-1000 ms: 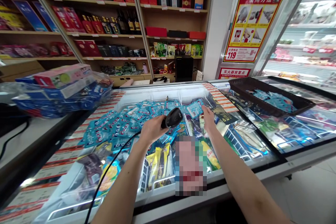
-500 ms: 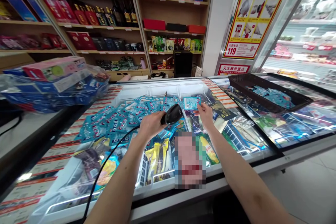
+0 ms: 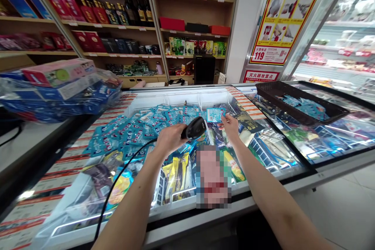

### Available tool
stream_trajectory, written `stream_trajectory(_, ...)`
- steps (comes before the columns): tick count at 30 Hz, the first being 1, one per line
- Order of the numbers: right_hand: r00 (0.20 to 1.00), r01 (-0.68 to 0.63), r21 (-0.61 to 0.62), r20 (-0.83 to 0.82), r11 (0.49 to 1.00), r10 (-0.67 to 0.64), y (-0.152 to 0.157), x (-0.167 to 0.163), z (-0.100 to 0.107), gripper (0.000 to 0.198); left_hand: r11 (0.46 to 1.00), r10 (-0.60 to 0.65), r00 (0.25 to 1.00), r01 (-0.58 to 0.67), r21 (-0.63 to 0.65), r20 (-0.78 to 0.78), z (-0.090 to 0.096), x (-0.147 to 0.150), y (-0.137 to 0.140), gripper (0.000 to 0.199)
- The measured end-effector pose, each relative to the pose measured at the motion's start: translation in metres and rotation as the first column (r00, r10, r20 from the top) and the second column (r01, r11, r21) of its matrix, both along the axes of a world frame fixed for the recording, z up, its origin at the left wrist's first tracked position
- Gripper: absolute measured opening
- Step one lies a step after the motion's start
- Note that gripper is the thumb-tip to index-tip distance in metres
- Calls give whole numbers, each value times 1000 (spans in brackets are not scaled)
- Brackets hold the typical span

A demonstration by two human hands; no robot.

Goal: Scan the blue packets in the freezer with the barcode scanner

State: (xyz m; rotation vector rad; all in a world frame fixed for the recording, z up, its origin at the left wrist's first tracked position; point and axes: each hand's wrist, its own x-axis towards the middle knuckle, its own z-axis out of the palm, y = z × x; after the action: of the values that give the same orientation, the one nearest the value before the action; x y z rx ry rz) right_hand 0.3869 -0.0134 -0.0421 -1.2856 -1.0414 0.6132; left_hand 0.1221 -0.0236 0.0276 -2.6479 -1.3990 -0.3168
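My left hand (image 3: 171, 138) is closed round the handle of a black corded barcode scanner (image 3: 195, 127), whose head points right. Between the thumb and fingers of my right hand (image 3: 231, 127) is a small light-blue packet (image 3: 215, 115), its white label with a barcode facing me. The packet is just beyond the scanner's head, apart from it. A spread pile of similar blue packets (image 3: 137, 129) lies on the freezer's glass top, left of the scanner. More blue packets (image 3: 310, 106) are in a dark brown plastic tray (image 3: 272, 93) at the right.
Under the glass, the chest freezer (image 3: 181, 218) holds yellow-wrapped goods (image 3: 175, 174) and other bags in wire baskets. A pixelated object (image 3: 213, 175) is near its front edge. Plastic-wrapped boxes (image 3: 58, 90) are stacked at left. Shelves (image 3: 117, 25) of boxes and bottles stand behind.
The view has shifted slightly. Both hands keep their hold, and the scanner and the packet sit marginally further right in view.
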Motion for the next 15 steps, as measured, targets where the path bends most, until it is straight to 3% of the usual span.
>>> stream_trajectory(11, 1000, 2, -17, -12, 1000, -2, 3, 3, -3, 41, 1000, -2, 1000, 2, 1, 14, -2, 2, 0, 30)
stream_trajectory(15, 993, 109, -22, 50, 994, -108, 0, 20, 0, 42, 999, 30, 999, -31, 15, 21, 0, 1, -1, 29)
